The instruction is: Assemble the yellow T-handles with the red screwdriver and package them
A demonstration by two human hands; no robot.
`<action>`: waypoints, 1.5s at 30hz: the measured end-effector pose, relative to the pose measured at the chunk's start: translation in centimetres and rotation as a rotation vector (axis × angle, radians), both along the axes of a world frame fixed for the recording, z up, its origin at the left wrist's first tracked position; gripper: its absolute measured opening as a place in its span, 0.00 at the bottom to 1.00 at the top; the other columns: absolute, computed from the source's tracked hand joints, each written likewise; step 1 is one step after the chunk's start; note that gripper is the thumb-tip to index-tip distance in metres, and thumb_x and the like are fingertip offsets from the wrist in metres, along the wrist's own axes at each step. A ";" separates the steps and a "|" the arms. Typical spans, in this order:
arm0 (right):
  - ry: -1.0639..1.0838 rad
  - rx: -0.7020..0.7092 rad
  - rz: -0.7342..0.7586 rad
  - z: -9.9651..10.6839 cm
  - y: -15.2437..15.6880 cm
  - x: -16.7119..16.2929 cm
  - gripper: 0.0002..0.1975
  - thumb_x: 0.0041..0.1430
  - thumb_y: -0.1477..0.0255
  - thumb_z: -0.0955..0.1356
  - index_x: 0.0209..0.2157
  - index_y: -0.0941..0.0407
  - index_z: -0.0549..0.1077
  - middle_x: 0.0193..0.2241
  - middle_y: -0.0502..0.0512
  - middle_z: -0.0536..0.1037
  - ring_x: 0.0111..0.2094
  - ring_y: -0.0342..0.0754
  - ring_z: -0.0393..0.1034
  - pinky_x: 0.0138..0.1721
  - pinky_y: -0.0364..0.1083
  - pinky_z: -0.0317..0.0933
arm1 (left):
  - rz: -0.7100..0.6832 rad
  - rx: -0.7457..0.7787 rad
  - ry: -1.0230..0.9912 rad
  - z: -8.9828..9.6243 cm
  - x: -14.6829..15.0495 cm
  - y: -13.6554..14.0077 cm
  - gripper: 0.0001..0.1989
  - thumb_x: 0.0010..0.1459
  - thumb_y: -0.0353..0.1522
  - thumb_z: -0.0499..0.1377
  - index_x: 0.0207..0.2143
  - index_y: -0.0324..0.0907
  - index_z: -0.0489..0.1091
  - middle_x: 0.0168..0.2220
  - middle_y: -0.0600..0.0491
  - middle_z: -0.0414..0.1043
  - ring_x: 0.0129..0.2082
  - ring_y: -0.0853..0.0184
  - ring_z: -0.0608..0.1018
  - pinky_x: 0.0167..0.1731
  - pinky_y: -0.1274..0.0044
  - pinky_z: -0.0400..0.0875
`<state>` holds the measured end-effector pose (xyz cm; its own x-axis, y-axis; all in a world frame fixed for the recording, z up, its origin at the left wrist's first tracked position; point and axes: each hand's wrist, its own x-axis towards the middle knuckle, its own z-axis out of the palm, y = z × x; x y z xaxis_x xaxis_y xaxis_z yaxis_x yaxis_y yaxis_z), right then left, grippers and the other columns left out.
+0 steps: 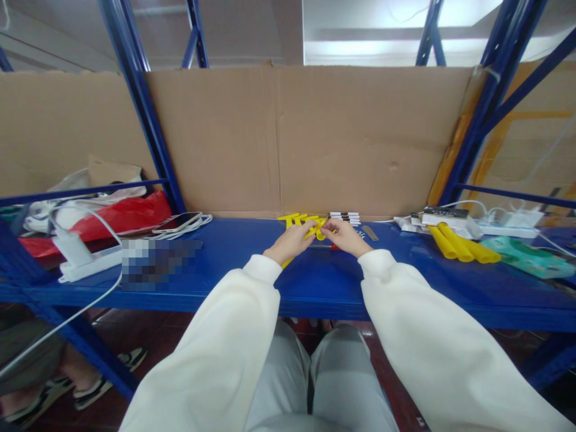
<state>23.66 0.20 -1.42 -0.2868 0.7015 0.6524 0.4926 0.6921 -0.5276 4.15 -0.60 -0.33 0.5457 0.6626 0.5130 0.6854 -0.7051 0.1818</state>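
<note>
Near the back of the blue shelf, my left hand (293, 239) and my right hand (344, 235) nearly meet, fingers bent inward. Between them is a slim yellow piece (320, 228), gripped by my left fingers; its exact kind is too small to make out. My right hand is closed in a pinch at the piece's right end, its fingertips partly hidden. Several yellow strips (294, 217) lie just behind my left hand. More yellow shows under my left wrist. Behind my right hand is a small stack of white sticks with black bands (345, 217).
A flat grey piece (369, 233) lies right of my right hand. Yellow tubes (459, 243), a green packet (531, 257) and a power strip (508, 228) sit at right. At left are a phone (177, 222), cables and a red bag (121, 216). Cardboard (315, 138) walls the back.
</note>
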 end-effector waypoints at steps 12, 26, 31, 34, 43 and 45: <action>0.039 0.000 -0.003 0.0 -0.1 0.0 0.11 0.57 0.62 0.66 0.27 0.54 0.68 0.23 0.50 0.73 0.30 0.48 0.69 0.35 0.47 0.64 | -0.007 -0.016 -0.038 0.0 0.4 -0.4 0.19 0.63 0.30 0.55 0.56 0.41 0.69 0.46 0.45 0.79 0.44 0.58 0.81 0.46 0.69 0.73; 0.007 -0.019 -0.156 0.5 -0.2 0.6 0.09 0.56 0.65 0.65 0.28 0.55 0.71 0.25 0.52 0.76 0.30 0.46 0.69 0.34 0.45 0.64 | 0.002 -0.167 -0.328 -0.2 -0.2 0.6 0.18 0.60 0.29 0.57 0.53 0.43 0.71 0.43 0.50 0.80 0.30 0.67 0.82 0.33 0.78 0.76; 0.030 0.032 -0.506 1.5 0.4 4.8 0.09 0.56 0.70 0.64 0.29 0.58 0.75 0.30 0.58 0.80 0.33 0.49 0.72 0.39 0.46 0.64 | 0.018 -0.239 -0.414 -0.4 -0.6 0.8 0.18 0.60 0.30 0.57 0.54 0.40 0.70 0.41 0.47 0.80 0.18 0.72 0.76 0.24 0.80 0.73; -0.065 -0.090 -0.709 1.4 0.7 8.0 0.09 0.55 0.73 0.64 0.29 0.59 0.77 0.31 0.61 0.81 0.34 0.51 0.74 0.39 0.47 0.65 | 0.009 -0.280 -0.457 -0.5 -0.6 0.9 0.19 0.60 0.30 0.58 0.54 0.39 0.70 0.42 0.46 0.80 0.17 0.73 0.76 0.24 0.80 0.72; -0.458 -0.337 -0.833 -0.1 0.9 10.2 0.07 0.52 0.75 0.67 0.27 0.55 0.79 0.32 0.59 0.83 0.38 0.54 0.77 0.40 0.48 0.66 | -0.044 -0.465 -0.783 0.9 1.8 0.3 0.16 0.59 0.28 0.61 0.50 0.40 0.70 0.51 0.46 0.76 0.18 0.77 0.76 0.21 0.82 0.72; -0.493 -0.349 -0.851 0.1 0.6 9.8 0.07 0.53 0.74 0.67 0.28 0.55 0.79 0.34 0.60 0.83 0.40 0.55 0.77 0.41 0.48 0.66 | -0.061 -0.586 -0.880 1.4 3.3 0.5 0.14 0.60 0.27 0.60 0.49 0.39 0.69 0.44 0.47 0.78 0.17 0.75 0.76 0.20 0.80 0.72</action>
